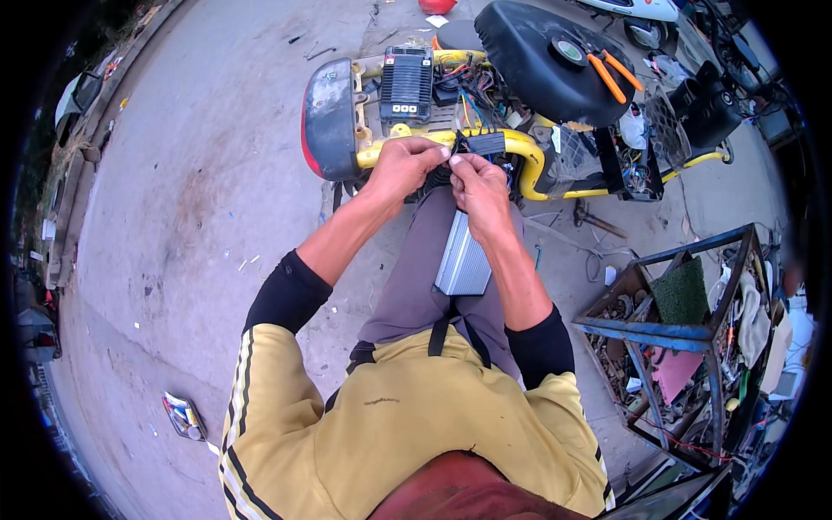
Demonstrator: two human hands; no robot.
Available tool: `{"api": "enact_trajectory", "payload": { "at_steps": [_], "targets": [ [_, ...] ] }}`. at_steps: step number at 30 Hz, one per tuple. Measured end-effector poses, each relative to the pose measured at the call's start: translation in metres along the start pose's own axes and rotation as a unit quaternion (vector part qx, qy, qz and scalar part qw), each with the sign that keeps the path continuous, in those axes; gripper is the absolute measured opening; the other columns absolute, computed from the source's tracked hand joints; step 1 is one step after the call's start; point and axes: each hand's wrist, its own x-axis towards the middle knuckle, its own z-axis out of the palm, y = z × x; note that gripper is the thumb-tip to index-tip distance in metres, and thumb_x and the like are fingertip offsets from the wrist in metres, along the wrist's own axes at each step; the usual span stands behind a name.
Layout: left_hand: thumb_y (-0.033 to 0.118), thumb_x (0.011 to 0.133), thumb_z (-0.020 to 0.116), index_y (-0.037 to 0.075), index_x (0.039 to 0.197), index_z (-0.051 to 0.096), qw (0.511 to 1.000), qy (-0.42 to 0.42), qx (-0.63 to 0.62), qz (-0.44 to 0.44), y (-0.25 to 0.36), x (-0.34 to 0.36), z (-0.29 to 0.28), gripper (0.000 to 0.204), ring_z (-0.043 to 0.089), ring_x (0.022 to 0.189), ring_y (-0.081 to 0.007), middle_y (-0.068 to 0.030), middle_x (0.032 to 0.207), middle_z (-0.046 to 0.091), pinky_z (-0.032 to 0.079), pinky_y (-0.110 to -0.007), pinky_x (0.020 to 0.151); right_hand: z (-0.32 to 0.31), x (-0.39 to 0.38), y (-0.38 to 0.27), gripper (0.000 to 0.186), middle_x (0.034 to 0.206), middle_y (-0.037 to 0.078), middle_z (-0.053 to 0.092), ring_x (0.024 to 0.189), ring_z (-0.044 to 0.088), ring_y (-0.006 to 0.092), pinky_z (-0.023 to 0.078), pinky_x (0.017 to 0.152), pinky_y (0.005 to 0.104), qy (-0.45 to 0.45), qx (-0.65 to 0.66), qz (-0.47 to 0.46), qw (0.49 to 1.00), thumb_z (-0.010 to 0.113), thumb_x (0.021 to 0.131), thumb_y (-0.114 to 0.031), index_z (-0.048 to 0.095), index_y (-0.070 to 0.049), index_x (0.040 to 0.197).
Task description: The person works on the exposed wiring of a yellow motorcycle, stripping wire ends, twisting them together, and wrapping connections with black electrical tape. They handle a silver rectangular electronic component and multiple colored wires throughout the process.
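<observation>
Silver finned box on lap, long axis running waist to hands, far end hidden behind right hand; left hand and right both pinched narrow beside near edge of yellow frame, cannot tell what fingertips hold

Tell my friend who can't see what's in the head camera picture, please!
Someone's bare left hand and right hand come close together beside a bent yellow frame with exposed wires; anything between them is too small to tell. A silver ridged box lies on the lap, and an orange-handled tool rests on a rounded black part.
</observation>
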Motion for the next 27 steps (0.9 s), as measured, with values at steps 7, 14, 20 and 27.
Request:
{"api": "enact_trajectory", "payload": {
  "at_steps": [7,14,20,27],
  "targets": [
    [0.011,0.098,0.076,0.001,0.102,0.079,0.996,0.024,0.054,0.07,-0.008,0.014,0.004,0.011,0.039,0.053,-0.0021,0.0054,0.073,0.059,0.023,-0.026,0.048,-0.003,0.007,0.01,0.025,0.072,0.0,0.066,0.061,0.053,0.0073,0.043,0.057,0.0309,0.044,-0.181,-0.108,0.977,0.068,0.107,-0.02,0.075,0.004,0.102],
    [0.009,0.096,0.074,0.001,0.098,0.074,0.998,0.049,-0.001,0.043,-0.01,0.008,0.002,0.009,0.044,0.06,-0.0044,0.0044,0.075,0.059,0.032,-0.026,0.055,-0.004,0.005,0.01,0.024,0.069,-0.001,0.063,0.062,0.051,0.0051,0.04,0.056,0.0299,0.084,-0.255,-0.133,0.954,0.068,0.104,-0.019,0.075,0.003,0.097],
    [0.011,0.1,0.072,0.004,0.102,0.07,0.995,0.057,0.025,0.073,-0.004,0.002,0.003,0.007,0.041,0.057,-0.002,0.008,0.072,0.053,0.026,-0.023,0.05,-0.004,-0.002,-0.001,0.02,0.086,0.01,0.073,0.071,0.066,0.0204,0.052,0.069,0.0384,0.136,-0.305,-0.244,0.91,0.07,0.103,-0.019,0.077,0.0,0.104],
    [0.009,0.099,0.074,0.004,0.104,0.07,0.997,0.023,0.042,0.067,0.0,0.002,0.004,0.008,0.049,0.062,-0.0029,0.005,0.079,0.062,0.031,-0.022,0.051,-0.006,0.01,-0.026,0.025,0.115,0.018,0.07,0.097,0.073,0.0416,0.057,0.088,0.0528,0.123,-0.473,-0.298,0.82,0.069,0.104,-0.025,0.08,-0.004,0.112]
  ]
}}
